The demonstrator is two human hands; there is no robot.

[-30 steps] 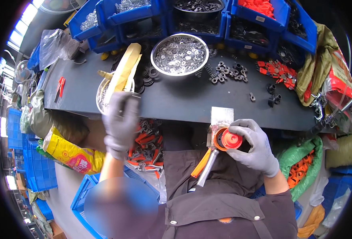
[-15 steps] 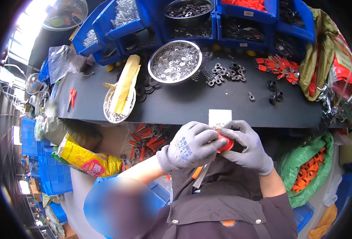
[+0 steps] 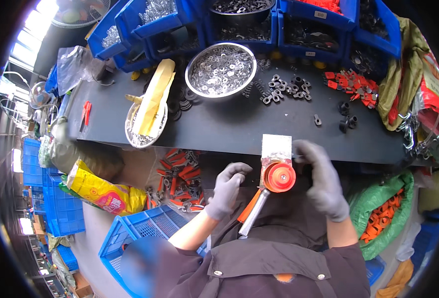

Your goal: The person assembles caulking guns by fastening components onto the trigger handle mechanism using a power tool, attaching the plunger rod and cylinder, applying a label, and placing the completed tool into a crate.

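At the table's front edge sits a device with a round red wheel point(image 3: 281, 177), a metal lever point(image 3: 254, 213) and an orange handle point(image 3: 249, 206). A whitish square plate point(image 3: 277, 146) lies just behind the wheel. To the left of the device is my left hand point(image 3: 226, 191), in a grey glove, holding nothing, its fingers bent but apart. My right hand point(image 3: 324, 184), also gloved and slightly blurred, is beside the wheel on the right with its fingers stretched out. Neither hand touches the device.
Behind, a steel bowl point(image 3: 221, 70) holds small metal parts, with blue bins point(image 3: 241, 34) beyond it. Black links point(image 3: 290, 88) and red parts point(image 3: 352, 85) lie on the right. Orange-handled tools point(image 3: 182, 174) and a blue crate point(image 3: 152, 222) are below left; a green sack point(image 3: 361, 201) stands right.
Both hands have let go of the red wheel and moved apart, the left one leftward and the right one rightward. The wheel and its lever now show fully.
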